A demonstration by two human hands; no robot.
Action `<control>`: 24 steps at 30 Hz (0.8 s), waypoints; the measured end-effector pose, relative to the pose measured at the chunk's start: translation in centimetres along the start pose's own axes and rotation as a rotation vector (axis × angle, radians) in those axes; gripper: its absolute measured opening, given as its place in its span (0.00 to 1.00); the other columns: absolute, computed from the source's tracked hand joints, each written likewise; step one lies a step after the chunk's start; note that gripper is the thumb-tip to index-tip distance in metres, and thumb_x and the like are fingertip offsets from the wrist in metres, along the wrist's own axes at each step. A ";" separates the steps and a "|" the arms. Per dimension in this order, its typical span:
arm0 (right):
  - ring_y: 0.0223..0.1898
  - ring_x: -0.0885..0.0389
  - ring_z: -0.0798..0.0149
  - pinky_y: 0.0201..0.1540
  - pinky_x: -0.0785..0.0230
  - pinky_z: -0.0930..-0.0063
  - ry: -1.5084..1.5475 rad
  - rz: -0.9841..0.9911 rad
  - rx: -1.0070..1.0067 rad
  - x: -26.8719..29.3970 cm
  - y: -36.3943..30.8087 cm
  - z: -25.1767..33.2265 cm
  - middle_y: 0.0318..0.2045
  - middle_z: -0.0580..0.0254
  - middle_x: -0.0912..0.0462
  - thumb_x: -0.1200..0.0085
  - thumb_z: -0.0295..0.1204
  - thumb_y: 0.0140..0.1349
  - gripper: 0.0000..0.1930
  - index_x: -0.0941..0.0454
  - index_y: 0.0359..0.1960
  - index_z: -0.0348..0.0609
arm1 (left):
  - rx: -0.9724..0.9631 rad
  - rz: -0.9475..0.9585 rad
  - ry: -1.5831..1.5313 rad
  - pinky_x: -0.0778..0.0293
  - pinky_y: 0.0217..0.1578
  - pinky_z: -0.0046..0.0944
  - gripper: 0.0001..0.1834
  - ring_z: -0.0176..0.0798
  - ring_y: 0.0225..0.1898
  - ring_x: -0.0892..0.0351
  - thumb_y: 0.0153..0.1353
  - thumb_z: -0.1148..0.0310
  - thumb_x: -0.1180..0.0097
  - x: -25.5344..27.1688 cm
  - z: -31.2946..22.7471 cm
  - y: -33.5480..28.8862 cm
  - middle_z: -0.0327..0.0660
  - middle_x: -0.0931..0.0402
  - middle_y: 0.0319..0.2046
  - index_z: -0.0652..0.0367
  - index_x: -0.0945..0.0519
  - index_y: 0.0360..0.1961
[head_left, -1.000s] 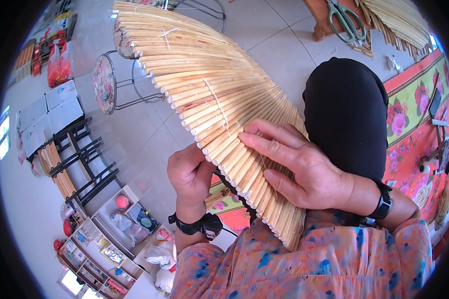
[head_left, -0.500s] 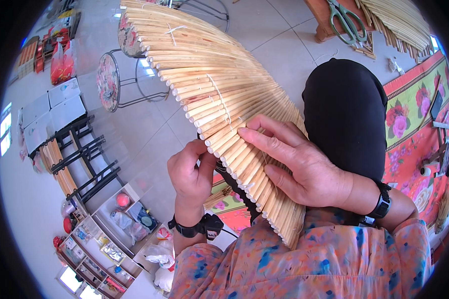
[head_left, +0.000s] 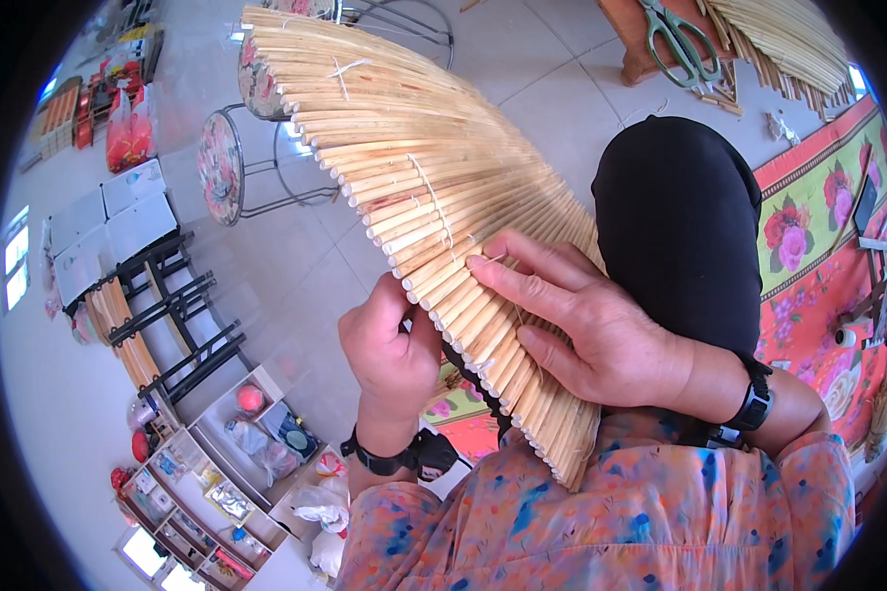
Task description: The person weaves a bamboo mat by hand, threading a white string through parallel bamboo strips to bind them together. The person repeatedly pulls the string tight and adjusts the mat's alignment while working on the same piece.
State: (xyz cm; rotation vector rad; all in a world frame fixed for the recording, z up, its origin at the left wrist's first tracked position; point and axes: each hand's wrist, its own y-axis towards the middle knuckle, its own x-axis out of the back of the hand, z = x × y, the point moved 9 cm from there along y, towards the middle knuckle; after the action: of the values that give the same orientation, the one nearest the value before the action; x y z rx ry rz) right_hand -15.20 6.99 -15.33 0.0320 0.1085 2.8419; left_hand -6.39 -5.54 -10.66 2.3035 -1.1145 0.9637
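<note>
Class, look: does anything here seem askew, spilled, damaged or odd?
A crumpled whitish scrap lies on the tiled floor beside the flowered cloth, like stray litter; white thread forms an untidy cross on the stick panel.

no words, labels, numbers or signs can be read here.

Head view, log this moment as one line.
stick mat: carries white thread; left hand: at its edge; right hand: on top

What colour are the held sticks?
The held sticks are mostly pale yellow, best seen in the head view.
</note>
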 end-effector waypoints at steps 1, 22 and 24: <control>0.56 0.29 0.42 0.61 0.35 0.58 -0.018 -0.009 0.000 0.1 -0.1 -0.1 0.64 0.46 0.34 0.48 0.16 0.59 0.34 0.36 0.70 0.45 | 0.083 -0.032 -0.054 0.24 0.29 0.32 0.08 0.34 0.25 0.17 0.57 0.86 0.43 -0.3 0.0 -0.2 0.45 0.17 0.25 0.67 0.21 0.38; 0.66 0.36 0.63 0.59 0.31 0.73 0.273 0.046 -0.290 1.3 -0.6 -1.1 0.72 0.52 0.44 0.56 0.20 0.69 0.29 0.42 0.73 0.36 | -0.116 -0.404 0.160 0.23 0.39 0.41 0.09 0.50 0.41 0.18 0.58 0.82 0.42 4.7 1.7 -0.3 0.49 0.19 0.43 0.62 0.24 0.40; 0.65 0.35 0.64 0.58 0.30 0.73 0.284 -0.012 -0.356 1.7 -1.3 -1.9 0.72 0.53 0.44 0.57 0.19 0.69 0.29 0.43 0.73 0.36 | -0.093 -0.426 0.013 0.24 0.40 0.35 0.07 0.39 0.44 0.18 0.61 0.81 0.45 4.8 2.3 -0.2 0.47 0.18 0.48 0.62 0.22 0.41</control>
State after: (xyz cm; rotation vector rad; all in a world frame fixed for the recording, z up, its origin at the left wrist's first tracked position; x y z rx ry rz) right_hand -16.53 8.58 -17.26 -0.4453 -0.3356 2.7915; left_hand -3.14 -9.34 -8.74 2.3185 -0.6075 0.7424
